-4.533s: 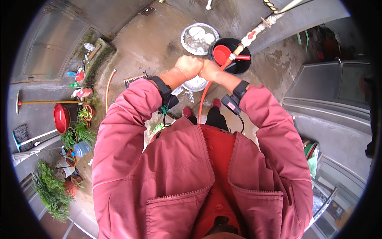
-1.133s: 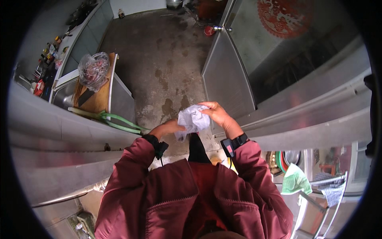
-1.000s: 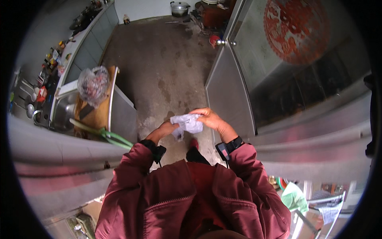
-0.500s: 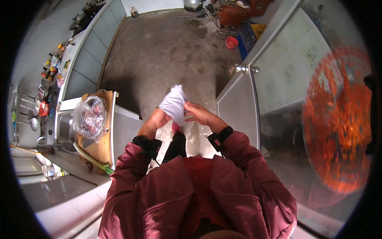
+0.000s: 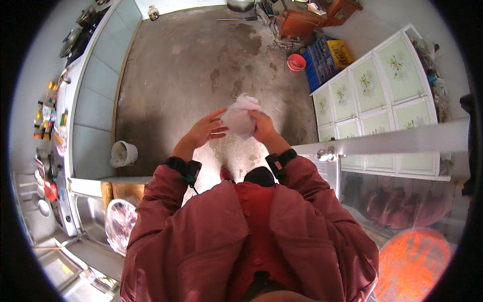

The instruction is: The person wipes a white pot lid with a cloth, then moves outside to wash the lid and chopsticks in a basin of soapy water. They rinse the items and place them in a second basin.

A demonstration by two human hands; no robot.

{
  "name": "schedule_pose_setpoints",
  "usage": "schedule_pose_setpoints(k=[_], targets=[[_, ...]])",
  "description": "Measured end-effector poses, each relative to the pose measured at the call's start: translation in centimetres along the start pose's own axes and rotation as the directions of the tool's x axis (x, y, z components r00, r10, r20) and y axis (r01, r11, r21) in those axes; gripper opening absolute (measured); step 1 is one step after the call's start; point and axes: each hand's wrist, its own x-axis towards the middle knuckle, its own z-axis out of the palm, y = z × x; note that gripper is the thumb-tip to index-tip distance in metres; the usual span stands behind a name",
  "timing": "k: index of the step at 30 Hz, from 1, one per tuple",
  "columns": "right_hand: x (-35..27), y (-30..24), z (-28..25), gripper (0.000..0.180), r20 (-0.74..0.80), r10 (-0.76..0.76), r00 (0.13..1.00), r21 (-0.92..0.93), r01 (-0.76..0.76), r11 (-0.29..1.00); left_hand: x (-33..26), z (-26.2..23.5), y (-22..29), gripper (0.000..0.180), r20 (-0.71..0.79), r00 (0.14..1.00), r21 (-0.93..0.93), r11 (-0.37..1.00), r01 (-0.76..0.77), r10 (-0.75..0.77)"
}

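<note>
Since half a second ago the bag (image 5: 240, 117) (thin, whitish plastic) sits higher, chest-high above the floor (image 5: 191, 60); right hand (image 5: 262, 128) clamps it, left hand (image 5: 205, 130) touches it with fingers spread

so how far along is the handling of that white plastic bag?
Done: the crumpled white bag is off any surface and up in front of the chest, over the concrete floor. In hand: the right hand grips its side, while the left hand touches it with spread fingers. Left: it is not set down anywhere, and I cannot tell what it holds.
</note>
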Motion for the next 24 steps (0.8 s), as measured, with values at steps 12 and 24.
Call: schedule_pose_setpoints(k=[12, 24], targets=[[30.0, -20.7, -11.1, 0.032, -0.383, -0.137, 0.914, 0.161, 0.212, 0.964, 15.2, -23.5, 13.5, 0.049, -0.599, 0.797, 0.195, 0.95, 0.245, -0.083], [54.5, -41.9, -3.4, 0.039, -0.379, -0.183, 0.907, 0.373, 0.33, 0.867, 28.0, -34.3, 28.5, 0.044, -0.687, 0.709, 0.11, 0.941, 0.32, -0.161]])
